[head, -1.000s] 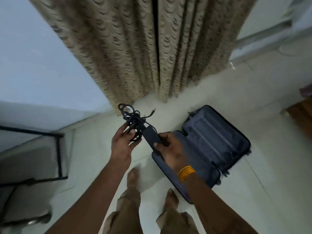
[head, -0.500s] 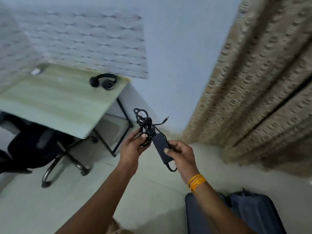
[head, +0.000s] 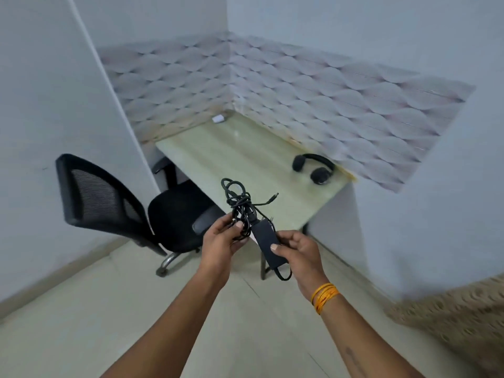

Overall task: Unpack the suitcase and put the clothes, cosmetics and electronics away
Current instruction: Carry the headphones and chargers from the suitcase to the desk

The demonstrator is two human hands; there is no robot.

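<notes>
Black charger (head: 266,239) in both hands, apparently

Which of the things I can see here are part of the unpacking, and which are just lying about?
Part of the job:
- black laptop charger brick with bundled cable, held by left hand and right hand
- pale wooden desk
- black headphones

Lying about:
- black mesh office chair
- small white object
- patterned curtain

Pale blue walls (head: 354,28) are meeting in a corner, a band of wave-patterned panelling (head: 313,85) running along both above a light wood table (head: 231,159). A black mesh-backed chair (head: 109,203) is sitting at the table's left on a cream tiled floor (head: 81,323); patterned beige curtain (head: 458,309) is showing at lower right.
</notes>
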